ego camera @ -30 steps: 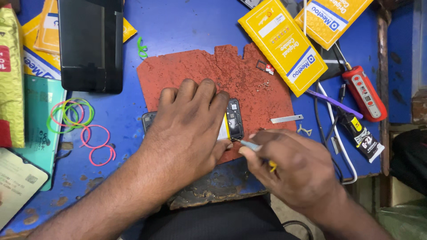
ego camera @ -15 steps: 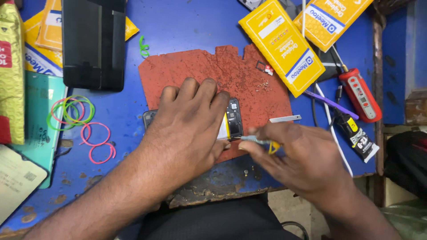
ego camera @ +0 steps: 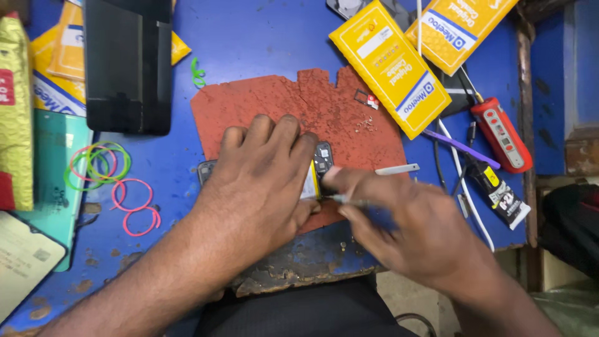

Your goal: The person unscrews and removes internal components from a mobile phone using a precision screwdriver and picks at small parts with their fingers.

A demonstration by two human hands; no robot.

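Observation:
An opened phone lies on a worn red mat on the blue workbench. My left hand lies flat over most of the phone and presses it down; only its right end with the circuit board and a strip of pale battery shows. My right hand is blurred and pinches a thin metal tool, whose tip sits at the phone's edge beside the battery.
Two yellow boxes lie at the back right. A red tester, glue tube, purple tool and white cable sit at the right. Metal tweezers lie on the mat. A black phone and coloured rubber bands are left.
My right hand has slid left and up towards the phone, bringing the tool tip to the battery edge. My left hand stays pressed on the phone.

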